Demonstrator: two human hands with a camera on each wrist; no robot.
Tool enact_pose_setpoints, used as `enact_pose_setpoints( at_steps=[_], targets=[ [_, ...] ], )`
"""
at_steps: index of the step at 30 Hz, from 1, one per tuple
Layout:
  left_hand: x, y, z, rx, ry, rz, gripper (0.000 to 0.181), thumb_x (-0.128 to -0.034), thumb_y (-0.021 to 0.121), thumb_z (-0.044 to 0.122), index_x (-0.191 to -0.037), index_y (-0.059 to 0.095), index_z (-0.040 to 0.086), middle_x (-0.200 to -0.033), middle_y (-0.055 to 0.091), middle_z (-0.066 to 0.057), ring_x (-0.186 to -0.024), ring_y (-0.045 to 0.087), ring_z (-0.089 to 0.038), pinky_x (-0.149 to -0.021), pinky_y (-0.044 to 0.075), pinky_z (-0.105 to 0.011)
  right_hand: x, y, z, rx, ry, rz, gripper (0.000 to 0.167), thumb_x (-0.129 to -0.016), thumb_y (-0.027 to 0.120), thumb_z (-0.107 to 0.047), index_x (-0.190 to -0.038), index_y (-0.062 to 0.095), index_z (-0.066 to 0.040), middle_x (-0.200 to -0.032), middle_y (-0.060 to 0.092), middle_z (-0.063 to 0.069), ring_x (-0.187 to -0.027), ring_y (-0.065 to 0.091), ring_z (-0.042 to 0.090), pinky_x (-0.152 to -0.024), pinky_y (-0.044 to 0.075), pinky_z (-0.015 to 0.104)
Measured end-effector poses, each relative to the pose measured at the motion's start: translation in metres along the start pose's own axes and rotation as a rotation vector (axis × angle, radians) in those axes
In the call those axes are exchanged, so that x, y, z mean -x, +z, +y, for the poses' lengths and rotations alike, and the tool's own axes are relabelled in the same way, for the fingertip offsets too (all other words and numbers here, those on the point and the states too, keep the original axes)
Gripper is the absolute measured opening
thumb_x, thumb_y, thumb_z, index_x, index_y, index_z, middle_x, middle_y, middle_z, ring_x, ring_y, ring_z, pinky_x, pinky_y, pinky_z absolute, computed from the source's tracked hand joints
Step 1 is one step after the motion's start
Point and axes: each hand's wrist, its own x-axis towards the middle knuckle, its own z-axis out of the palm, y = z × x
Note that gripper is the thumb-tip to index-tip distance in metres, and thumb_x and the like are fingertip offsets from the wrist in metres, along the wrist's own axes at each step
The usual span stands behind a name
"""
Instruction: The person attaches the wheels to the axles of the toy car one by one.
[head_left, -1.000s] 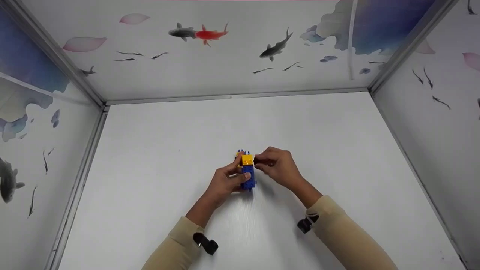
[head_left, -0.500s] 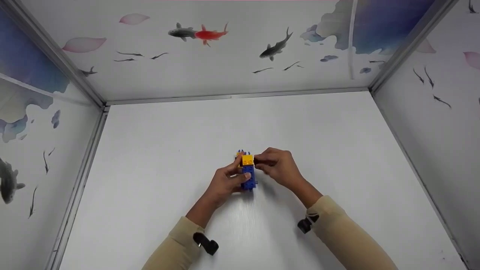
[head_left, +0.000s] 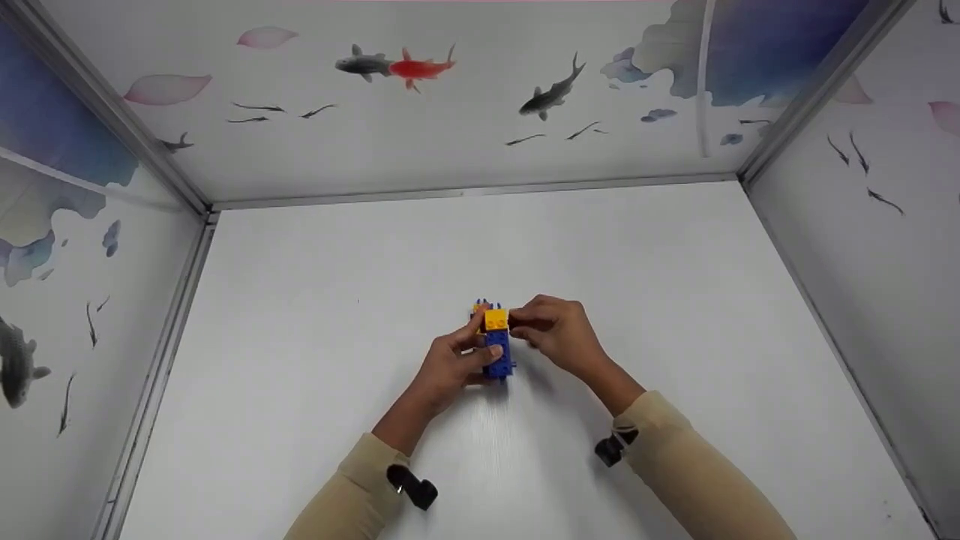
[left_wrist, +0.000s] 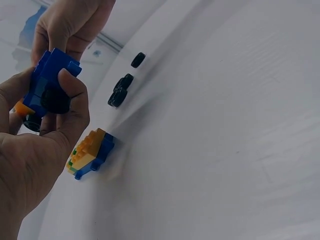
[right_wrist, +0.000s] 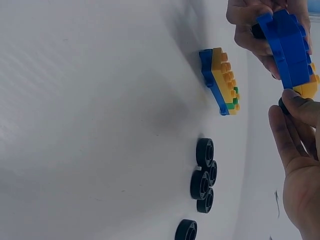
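My left hand (head_left: pixel 450 367) grips a toy car of blue and yellow building blocks (head_left: pixel 498 356), its thumb lying on the blue part. Black wheels sit on the car, one of them a dark wheel (left_wrist: pixel 55 100) under the left fingers. At the car's right side, my right hand (head_left: pixel 562 334) pinches a small black wheel (right_wrist: pixel 282 106) against the lower edge near the yellow block. The right fingers cover most of that wheel, so how firmly it sits on the car cannot be told.
A second block build (right_wrist: pixel 220 82), blue below with yellow and green on top, stands on the white table (head_left: pixel 300 375) behind the hands. Several loose black wheels (right_wrist: pixel 200 185) lie near it. Printed panels wall in the table's back and sides.
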Motion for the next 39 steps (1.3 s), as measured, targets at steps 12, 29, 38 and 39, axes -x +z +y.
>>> enact_pose_setpoints(
  at_steps=[12, 29, 38, 39],
  targets=[
    [0.000, 0.001, 0.000, -0.016, 0.000, 0.008, 0.081, -0.1040, 0.080, 0.023, -0.169, 0.037, 0.043, -0.147, 0.056, -0.023, -0.122, 0.069, -0.031, -0.098, 0.068, -0.048, 0.001, -0.001, 0.000, 0.015, 0.002, -0.006, 0.034, -0.096, 0.082, 0.004, -0.127, 0.084, -0.009, -0.109, 0.081, 0.008, -0.089, 0.077, 0.018, -0.073, 0.064, 0.020],
    [0.002, 0.003, -0.001, -0.015, -0.007, 0.011, 0.082, -0.1031, 0.081, 0.028, -0.171, 0.039, 0.044, -0.151, 0.059, -0.024, -0.123, 0.072, -0.032, -0.099, 0.067, -0.046, 0.002, -0.007, 0.005, -0.009, 0.012, -0.082, 0.035, -0.097, 0.082, 0.001, -0.129, 0.081, -0.014, -0.120, 0.078, 0.006, -0.110, 0.082, 0.024, -0.089, 0.069, 0.031],
    [0.002, -0.002, 0.001, 0.012, 0.001, 0.044, 0.086, -0.1021, 0.082, 0.024, -0.173, 0.037, 0.039, -0.149, 0.064, -0.023, -0.116, 0.076, -0.032, -0.089, 0.070, -0.042, 0.008, -0.023, 0.016, 0.163, 0.006, -0.083, 0.039, -0.096, 0.085, -0.003, -0.133, 0.078, -0.008, -0.124, 0.077, 0.016, -0.100, 0.077, 0.029, -0.087, 0.068, 0.046],
    [0.002, -0.002, 0.001, 0.011, 0.001, 0.048, 0.085, -0.1021, 0.082, 0.024, -0.173, 0.037, 0.039, -0.149, 0.063, -0.024, -0.116, 0.076, -0.032, -0.089, 0.070, -0.042, 0.009, -0.025, 0.018, 0.189, 0.010, -0.078, 0.039, -0.095, 0.086, -0.003, -0.133, 0.079, -0.008, -0.124, 0.077, 0.015, -0.101, 0.076, 0.030, -0.088, 0.068, 0.047]
  ],
)
